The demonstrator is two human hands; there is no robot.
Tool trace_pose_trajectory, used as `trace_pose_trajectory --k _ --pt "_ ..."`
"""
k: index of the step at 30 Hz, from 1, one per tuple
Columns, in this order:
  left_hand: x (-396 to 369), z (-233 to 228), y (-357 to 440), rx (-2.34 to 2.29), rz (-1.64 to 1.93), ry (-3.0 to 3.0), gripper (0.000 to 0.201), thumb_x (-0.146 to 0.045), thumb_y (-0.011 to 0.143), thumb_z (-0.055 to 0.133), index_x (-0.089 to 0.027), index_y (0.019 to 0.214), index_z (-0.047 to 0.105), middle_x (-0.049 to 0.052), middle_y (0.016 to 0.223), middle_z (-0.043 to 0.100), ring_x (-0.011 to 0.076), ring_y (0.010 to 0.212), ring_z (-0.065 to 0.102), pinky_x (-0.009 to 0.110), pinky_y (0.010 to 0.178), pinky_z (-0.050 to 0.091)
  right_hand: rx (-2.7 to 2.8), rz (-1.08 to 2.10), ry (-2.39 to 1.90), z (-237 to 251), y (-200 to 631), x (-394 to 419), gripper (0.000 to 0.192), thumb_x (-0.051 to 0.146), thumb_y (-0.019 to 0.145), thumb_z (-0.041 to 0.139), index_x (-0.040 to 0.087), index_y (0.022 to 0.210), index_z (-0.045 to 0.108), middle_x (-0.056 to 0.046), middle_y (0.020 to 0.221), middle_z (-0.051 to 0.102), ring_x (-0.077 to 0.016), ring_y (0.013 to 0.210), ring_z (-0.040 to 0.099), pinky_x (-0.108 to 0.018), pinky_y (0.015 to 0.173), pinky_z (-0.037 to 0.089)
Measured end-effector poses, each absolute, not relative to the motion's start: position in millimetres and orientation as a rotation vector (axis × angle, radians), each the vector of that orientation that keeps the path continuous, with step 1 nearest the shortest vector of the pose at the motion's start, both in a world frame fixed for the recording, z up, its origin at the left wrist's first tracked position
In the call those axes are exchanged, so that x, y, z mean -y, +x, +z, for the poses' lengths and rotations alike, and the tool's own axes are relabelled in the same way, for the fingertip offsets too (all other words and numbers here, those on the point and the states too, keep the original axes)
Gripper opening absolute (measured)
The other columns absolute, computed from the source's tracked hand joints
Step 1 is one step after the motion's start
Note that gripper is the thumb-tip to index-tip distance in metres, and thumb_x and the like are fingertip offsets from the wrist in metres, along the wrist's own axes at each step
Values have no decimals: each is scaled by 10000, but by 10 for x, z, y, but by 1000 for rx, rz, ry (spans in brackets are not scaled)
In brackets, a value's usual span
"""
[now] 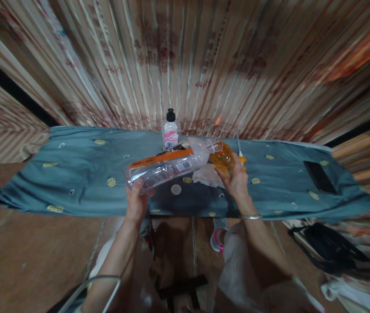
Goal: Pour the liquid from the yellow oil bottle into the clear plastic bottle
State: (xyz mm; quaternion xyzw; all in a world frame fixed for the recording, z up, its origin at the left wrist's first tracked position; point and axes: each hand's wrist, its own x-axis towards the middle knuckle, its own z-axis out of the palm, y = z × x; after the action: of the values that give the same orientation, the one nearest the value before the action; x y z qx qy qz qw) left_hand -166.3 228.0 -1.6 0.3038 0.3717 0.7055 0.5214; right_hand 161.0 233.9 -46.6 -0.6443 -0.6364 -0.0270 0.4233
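Observation:
My left hand (136,201) grips the base of a large clear plastic bottle (167,167) with an orange-banded label. The bottle lies tilted in the air, its neck pointing right. My right hand (236,179) is closed around a smaller bottle (224,157) of amber-coloured liquid. The two bottles' mouths meet or nearly meet; whether they touch I cannot tell. Below them on the cloth are a crumpled whitish cloth or plastic piece (207,176) and a round white cap (176,189). Just beyond my right hand lies a pump top (241,155) with a thin tube and orange parts.
A clear bottle with a black cap and pink label (171,132) stands at the table's back. A dark phone (320,177) lies at the right on the teal tablecloth (83,174). Curtains (172,65) hang behind. A black bag (331,248) rests at lower right.

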Motion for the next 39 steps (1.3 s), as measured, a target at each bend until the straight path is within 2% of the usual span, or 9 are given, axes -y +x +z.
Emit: trace_pose_trajectory --k 7,14,21,29,34,39 --pt "-2246 32 -1667 -894 1691 794 533 -538 621 945 -222 988 725 -11 728 696 137 561 609 198 415 449 1576 -74 -1630 -472 1597 -2350 756 474 923 727 166 1567 477 -213 1512 663 -370 1385 662 -569 1177 557" --pt "-2234 88 -1671 -891 1719 813 561 -525 599 973 -230 1003 718 2 841 727 132 595 623 200 416 439 1581 -103 -1605 -495 1601 -2357 759 461 927 726 141 1567 475 -229 1500 671 -379 1385 664 -578 1170 562" --pt "-2232 74 -1685 -899 1725 820 603 -551 613 973 -232 1053 712 -22 747 681 124 540 590 216 428 445 1597 -93 -1607 -498 1607 -2360 767 462 927 739 181 1583 459 -201 1508 672 -367 1391 663 -561 1174 569" --pt "-2243 64 -1685 -890 1737 821 585 -557 605 975 -235 1020 717 -33 721 683 113 511 569 206 418 430 1572 -112 -1597 -516 1594 -2366 741 501 946 710 189 1573 470 -190 1500 680 -359 1383 668 -563 1172 574" --pt "-2240 86 -1692 -926 1725 856 542 -586 615 943 -229 947 708 -26 649 655 129 512 561 201 406 411 1576 -92 -1606 -493 1587 -2353 742 496 951 693 188 1584 460 -201 1522 664 -373 1405 649 -586 1190 556" --pt "-2233 99 -1693 -938 1730 860 532 -568 629 928 -219 971 717 -9 664 653 149 557 587 207 410 410 1591 -79 -1622 -475 1595 -2341 737 477 950 698 173 1578 461 -209 1516 663 -376 1397 654 -591 1180 560"
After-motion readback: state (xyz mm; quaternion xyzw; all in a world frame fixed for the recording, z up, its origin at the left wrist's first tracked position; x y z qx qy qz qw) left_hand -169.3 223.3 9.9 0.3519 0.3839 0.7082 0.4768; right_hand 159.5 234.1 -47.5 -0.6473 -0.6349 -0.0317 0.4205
